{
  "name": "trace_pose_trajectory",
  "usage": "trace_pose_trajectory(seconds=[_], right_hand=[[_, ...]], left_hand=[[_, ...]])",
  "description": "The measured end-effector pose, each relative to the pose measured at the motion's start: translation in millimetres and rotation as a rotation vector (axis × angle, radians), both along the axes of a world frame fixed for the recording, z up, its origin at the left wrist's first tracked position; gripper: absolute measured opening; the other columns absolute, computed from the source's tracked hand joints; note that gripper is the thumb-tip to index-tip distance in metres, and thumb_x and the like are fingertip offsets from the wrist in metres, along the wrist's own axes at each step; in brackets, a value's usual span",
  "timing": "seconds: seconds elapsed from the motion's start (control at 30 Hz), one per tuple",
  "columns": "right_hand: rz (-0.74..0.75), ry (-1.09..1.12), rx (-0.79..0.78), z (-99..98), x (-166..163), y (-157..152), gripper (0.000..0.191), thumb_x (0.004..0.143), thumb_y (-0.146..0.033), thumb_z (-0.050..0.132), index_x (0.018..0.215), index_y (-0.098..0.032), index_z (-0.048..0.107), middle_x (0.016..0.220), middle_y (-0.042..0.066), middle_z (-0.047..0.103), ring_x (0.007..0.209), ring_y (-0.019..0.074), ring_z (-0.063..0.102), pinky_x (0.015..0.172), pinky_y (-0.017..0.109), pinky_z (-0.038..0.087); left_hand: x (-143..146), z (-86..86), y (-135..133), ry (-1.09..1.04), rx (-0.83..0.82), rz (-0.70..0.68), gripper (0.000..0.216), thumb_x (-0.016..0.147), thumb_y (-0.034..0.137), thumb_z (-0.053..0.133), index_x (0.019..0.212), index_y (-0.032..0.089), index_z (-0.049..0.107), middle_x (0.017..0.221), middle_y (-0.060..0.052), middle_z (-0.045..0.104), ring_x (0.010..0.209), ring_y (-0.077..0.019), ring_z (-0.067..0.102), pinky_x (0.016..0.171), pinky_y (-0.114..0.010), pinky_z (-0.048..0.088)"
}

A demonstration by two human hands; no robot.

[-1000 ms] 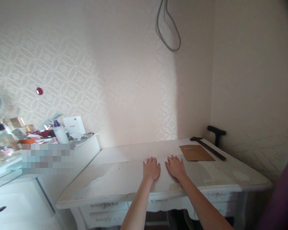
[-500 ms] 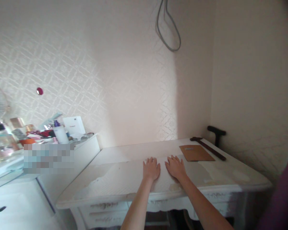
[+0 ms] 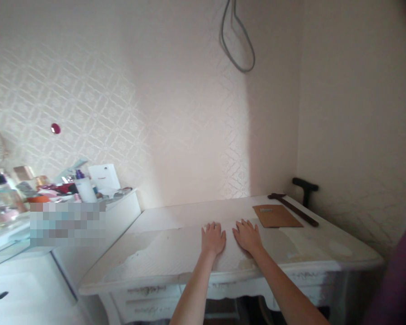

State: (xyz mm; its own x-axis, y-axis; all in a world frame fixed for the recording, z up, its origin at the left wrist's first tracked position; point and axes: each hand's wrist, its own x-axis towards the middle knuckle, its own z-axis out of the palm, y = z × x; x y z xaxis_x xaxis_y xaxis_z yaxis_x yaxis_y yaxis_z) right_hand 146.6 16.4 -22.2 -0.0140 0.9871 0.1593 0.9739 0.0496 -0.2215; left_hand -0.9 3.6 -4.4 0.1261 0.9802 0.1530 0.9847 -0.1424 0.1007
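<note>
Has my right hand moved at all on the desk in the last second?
No. The right hand lies flat on the white desk, open, at the same spot relative to the brown envelope; the left hand is equally unmoved.

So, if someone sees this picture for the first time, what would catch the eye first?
Probably the two bare hands, left hand and right hand, lying flat side by side on the worn white wooden table. Next, the flat brown cardboard envelope to their right, with a dark long-handled hammer just behind it. A grey looped cable hangs on the wall above.
</note>
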Motion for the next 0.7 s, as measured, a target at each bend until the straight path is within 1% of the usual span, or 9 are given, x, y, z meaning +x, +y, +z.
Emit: trace_pose_trajectory(seconds=[0.2, 0.37, 0.47, 0.53, 0.6, 0.67, 0.7], right_hand=[[-0.007, 0.014, -0.001, -0.7, 0, 1, 0.051, 0.1, -0.036, 0.033, 0.143, -0.015, 0.051, 0.152, 0.015, 0.043, 0.142, 0.0323, 0.033, 0.115, 0.054, 0.02], [0.001, 0.017, 0.002, 0.3, 0, -2, 0.05, 0.1, -0.035, 0.034, 0.142, -0.014, 0.052, 0.152, 0.015, 0.043, 0.142, 0.0323, 0.034, 0.114, 0.054, 0.022], [0.001, 0.054, 0.029, -0.1, -1, -2, 0.049, 0.099, -0.034, 0.037, 0.14, -0.014, 0.054, 0.151, 0.016, 0.045, 0.142, 0.0327, 0.035, 0.115, 0.055, 0.022], [0.01, 0.149, 0.075, 1.9, -1, -1, 0.048, 0.097, -0.031, 0.04, 0.138, -0.014, 0.056, 0.149, 0.015, 0.047, 0.14, 0.0301, 0.038, 0.116, 0.052, 0.024], [0.027, 0.338, 0.174, 7.9, 5, -6, 0.046, 0.095, -0.028, 0.041, 0.135, -0.013, 0.059, 0.144, 0.015, 0.053, 0.136, 0.0258, 0.045, 0.114, 0.044, 0.031], [0.05, 0.594, 0.353, 17.4, 18, -19, 0.046, 0.095, -0.031, 0.038, 0.126, -0.01, 0.065, 0.133, 0.017, 0.062, 0.125, 0.0238, 0.056, 0.109, 0.039, 0.039], [0.059, 0.716, 0.468, 22.7, 26, -29, 0.046, 0.096, -0.037, 0.037, 0.12, -0.011, 0.067, 0.126, 0.017, 0.066, 0.118, 0.0248, 0.06, 0.105, 0.04, 0.043]], left_hand=[[1, 2.8, -2, -0.005, -0.014, -0.001, 0.051, 0.101, 0.038, 0.029, 0.142, 0.016, 0.05, 0.154, -0.014, 0.042, 0.142, -0.0301, 0.036, 0.115, -0.05, 0.028], [1, 0.6, -1, -0.014, -0.008, -0.004, 0.052, 0.101, 0.039, 0.029, 0.143, 0.016, 0.049, 0.153, -0.013, 0.043, 0.142, -0.0305, 0.036, 0.115, -0.051, 0.028], [0, 0.0, 0, -0.011, -0.005, -0.003, 0.051, 0.101, 0.038, 0.03, 0.143, 0.016, 0.049, 0.153, -0.013, 0.043, 0.142, -0.0306, 0.037, 0.115, -0.051, 0.028], [1, 0.6, -1, -0.011, 0.0, -0.006, 0.051, 0.101, 0.038, 0.03, 0.142, 0.016, 0.05, 0.153, -0.013, 0.043, 0.141, -0.0303, 0.038, 0.115, -0.051, 0.028], [1, 1.5, -2, -0.016, 0.003, -0.007, 0.05, 0.101, 0.038, 0.029, 0.141, 0.017, 0.05, 0.152, -0.013, 0.045, 0.141, -0.0301, 0.038, 0.115, -0.051, 0.029], [2, 1.6, -2, -0.021, -0.002, -0.008, 0.05, 0.101, 0.038, 0.029, 0.14, 0.018, 0.051, 0.152, -0.013, 0.045, 0.141, -0.0302, 0.038, 0.115, -0.051, 0.029], [2, 1.4, -2, -0.022, -0.005, -0.008, 0.049, 0.101, 0.038, 0.029, 0.14, 0.018, 0.051, 0.151, -0.013, 0.045, 0.141, -0.0304, 0.037, 0.115, -0.052, 0.029]])
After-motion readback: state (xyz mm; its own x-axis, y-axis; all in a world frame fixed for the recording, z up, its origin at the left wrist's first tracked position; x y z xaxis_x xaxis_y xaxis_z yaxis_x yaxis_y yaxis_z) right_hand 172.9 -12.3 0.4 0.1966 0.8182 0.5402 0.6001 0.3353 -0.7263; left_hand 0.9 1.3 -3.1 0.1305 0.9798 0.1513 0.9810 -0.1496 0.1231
